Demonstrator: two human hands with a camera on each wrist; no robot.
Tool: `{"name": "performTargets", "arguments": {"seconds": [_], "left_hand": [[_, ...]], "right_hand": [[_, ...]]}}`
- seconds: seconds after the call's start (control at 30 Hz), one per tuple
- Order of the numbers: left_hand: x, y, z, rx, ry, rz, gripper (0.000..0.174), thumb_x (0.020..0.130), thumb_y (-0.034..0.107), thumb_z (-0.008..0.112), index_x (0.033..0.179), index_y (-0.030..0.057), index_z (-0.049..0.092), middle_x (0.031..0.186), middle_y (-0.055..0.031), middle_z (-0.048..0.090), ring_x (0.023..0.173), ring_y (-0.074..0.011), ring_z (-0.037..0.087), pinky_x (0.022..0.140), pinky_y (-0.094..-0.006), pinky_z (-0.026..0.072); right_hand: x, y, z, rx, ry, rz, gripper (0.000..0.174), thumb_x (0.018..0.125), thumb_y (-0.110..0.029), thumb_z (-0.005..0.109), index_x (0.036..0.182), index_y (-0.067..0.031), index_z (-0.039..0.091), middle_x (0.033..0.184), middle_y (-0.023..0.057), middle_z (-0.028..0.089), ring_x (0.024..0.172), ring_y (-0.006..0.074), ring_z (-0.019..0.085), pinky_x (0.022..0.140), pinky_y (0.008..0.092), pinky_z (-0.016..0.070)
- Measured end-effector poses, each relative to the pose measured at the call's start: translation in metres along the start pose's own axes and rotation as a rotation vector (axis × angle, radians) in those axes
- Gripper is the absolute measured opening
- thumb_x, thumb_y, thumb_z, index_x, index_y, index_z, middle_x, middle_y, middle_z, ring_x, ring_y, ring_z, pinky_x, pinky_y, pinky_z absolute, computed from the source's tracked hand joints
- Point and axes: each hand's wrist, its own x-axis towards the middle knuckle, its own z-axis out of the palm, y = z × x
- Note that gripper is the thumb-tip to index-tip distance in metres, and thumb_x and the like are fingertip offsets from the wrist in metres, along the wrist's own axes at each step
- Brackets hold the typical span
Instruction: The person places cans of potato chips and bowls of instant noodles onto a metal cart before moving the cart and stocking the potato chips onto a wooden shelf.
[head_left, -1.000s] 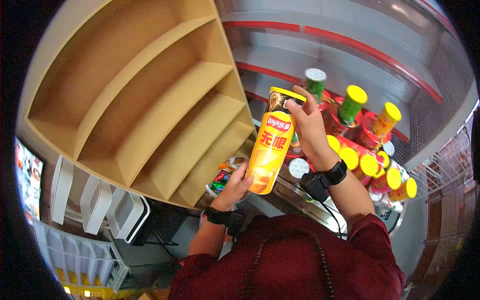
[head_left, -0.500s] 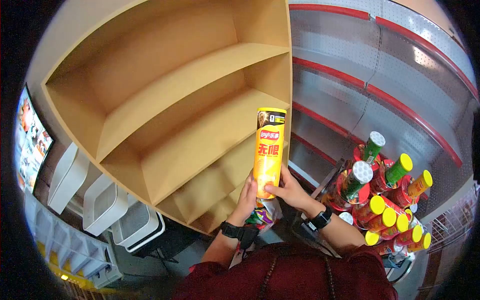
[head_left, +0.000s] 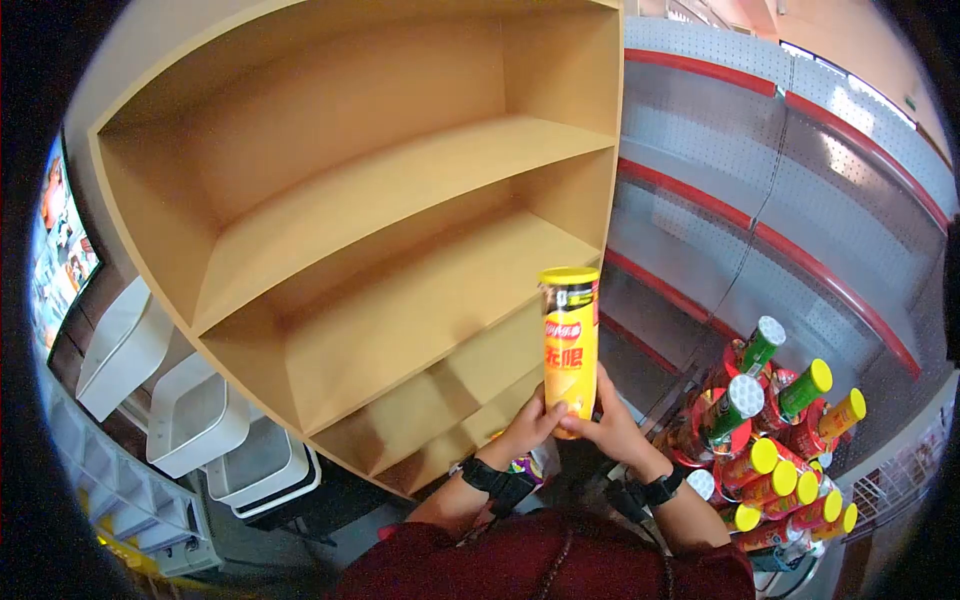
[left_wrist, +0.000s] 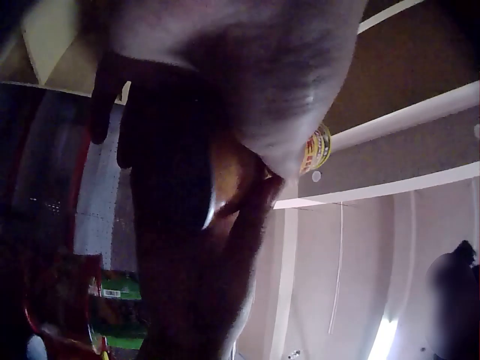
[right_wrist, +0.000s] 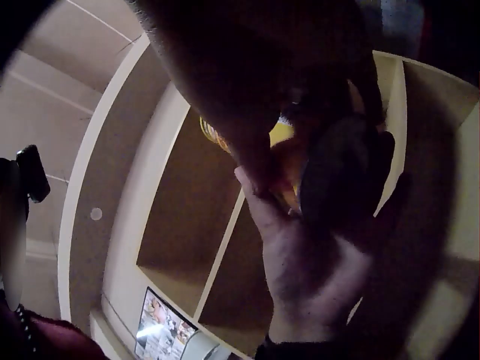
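A yellow Lay's potato chip can with a yellow lid and a black band under it stands upright before my chest. My left hand holds its lower end from the left, and my right hand holds it from the right, thumbs across the front. The can's base is partly hidden by the hands. In the left wrist view a bit of the can shows past the dark hand. The right wrist view has the left hand below, with part of the can between the hands.
A wooden shelf unit rises in front. Grey shelves with red edges stand to the right. Several chip cans and red tubs are piled at lower right. White trays hang at left, below a screen.
The right hand has come down from the can's top to its lower end. The can has turned from tilted to upright, and the view has swung right toward the wooden shelf unit.
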Motion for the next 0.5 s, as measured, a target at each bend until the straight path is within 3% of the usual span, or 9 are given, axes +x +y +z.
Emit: {"name": "performTargets", "arguments": {"seconds": [0.1, 0.2, 0.27, 0.3, 0.33, 0.4, 0.47, 0.5], "left_hand": [[0.004, -0.011, 0.001, -0.022, -0.037, 0.046, 0.064, 0.081, 0.03, 0.067, 0.128, 0.0, 0.035, 0.117, -0.0104, 0.051, 0.106, -0.0203, 0.052, 0.092, -0.0347, 0.0428], [0.002, 0.007, 0.009, 0.075, -0.074, -0.007, 0.061, 0.079, 0.026, 0.069, 0.125, -0.0001, 0.039, 0.116, -0.0101, 0.053, 0.107, -0.0194, 0.052, 0.092, -0.0342, 0.0429], [0.004, 0.015, 0.014, 0.069, -0.063, 0.053, 0.058, 0.079, 0.023, 0.069, 0.124, 0.0, 0.04, 0.115, -0.0097, 0.054, 0.106, -0.0185, 0.053, 0.092, -0.0338, 0.0432], [0.005, 0.005, 0.012, 0.022, -0.025, -0.003, 0.057, 0.08, 0.023, 0.069, 0.124, 0.0004, 0.041, 0.114, -0.0092, 0.055, 0.105, -0.0183, 0.054, 0.091, -0.0338, 0.0435], [0.006, 0.001, 0.012, -0.03, 0.014, -0.06, 0.056, 0.08, 0.022, 0.068, 0.124, 0.0007, 0.041, 0.113, -0.0087, 0.056, 0.104, -0.0181, 0.054, 0.091, -0.0337, 0.0437], [0.005, 0.012, 0.021, -0.091, 0.052, -0.037, 0.053, 0.082, 0.02, 0.066, 0.124, 0.0005, 0.041, 0.112, -0.008, 0.056, 0.102, -0.0178, 0.055, 0.09, -0.0339, 0.0443], [0.0, 0.011, 0.017, -0.143, 0.123, -0.045, 0.051, 0.083, 0.02, 0.064, 0.123, 0.0002, 0.04, 0.112, -0.0084, 0.056, 0.102, -0.0179, 0.055, 0.089, -0.0337, 0.0448], [-0.002, 0.01, 0.015, -0.152, 0.117, -0.041, 0.051, 0.083, 0.02, 0.064, 0.123, 0.0002, 0.04, 0.112, -0.0084, 0.056, 0.102, -0.0179, 0.055, 0.089, -0.0337, 0.0448]], "right_hand": [[-0.005, -0.008, -0.007, -0.099, -0.078, -0.044, 0.09, 0.076, -0.018, 0.073, 0.142, -0.0019, 0.015, 0.14, 0.0123, 0.033, 0.13, 0.02, 0.03, 0.107, 0.0331, 0.0234], [-0.016, -0.011, -0.019, -0.105, -0.133, -0.038, 0.088, 0.076, -0.019, 0.073, 0.142, -0.0009, 0.017, 0.142, 0.0146, 0.03, 0.133, 0.021, 0.027, 0.108, 0.0333, 0.0216], [-0.034, 0.011, -0.034, -0.221, -0.154, -0.008, 0.083, 0.078, -0.017, 0.072, 0.141, -0.0015, 0.02, 0.142, 0.0149, 0.031, 0.131, 0.0213, 0.031, 0.107, 0.0336, 0.0255], [-0.047, 0.018, -0.041, -0.226, -0.104, 0.014, 0.067, 0.08, -0.014, 0.069, 0.135, -0.0005, 0.034, 0.132, 0.0137, 0.045, 0.121, 0.0199, 0.044, 0.101, 0.0325, 0.0355], [-0.061, 0.017, -0.049, -0.228, -0.089, 0.013, 0.067, 0.08, -0.014, 0.069, 0.135, -0.0005, 0.034, 0.132, 0.0137, 0.045, 0.121, 0.0199, 0.044, 0.101, 0.0325, 0.0355], [-0.092, 0.005, -0.067, -0.274, -0.079, 0.153, 0.052, 0.08, -0.013, 0.069, 0.126, -0.0003, 0.047, 0.117, 0.0104, 0.058, 0.108, 0.018, 0.055, 0.092, 0.031, 0.0435], [-0.127, 0.003, -0.083, -0.107, -0.012, 0.273, 0.047, 0.08, -0.025, 0.069, 0.119, -0.0029, 0.054, 0.114, 0.0134, 0.061, 0.108, 0.0238, 0.057, 0.093, 0.0342, 0.0423], [-0.144, 0.008, -0.092, -0.228, 0.041, 0.231, 0.046, 0.08, -0.025, 0.069, 0.118, -0.0032, 0.056, 0.112, 0.0139, 0.062, 0.106, 0.0241, 0.058, 0.091, 0.0336, 0.0433]]}}
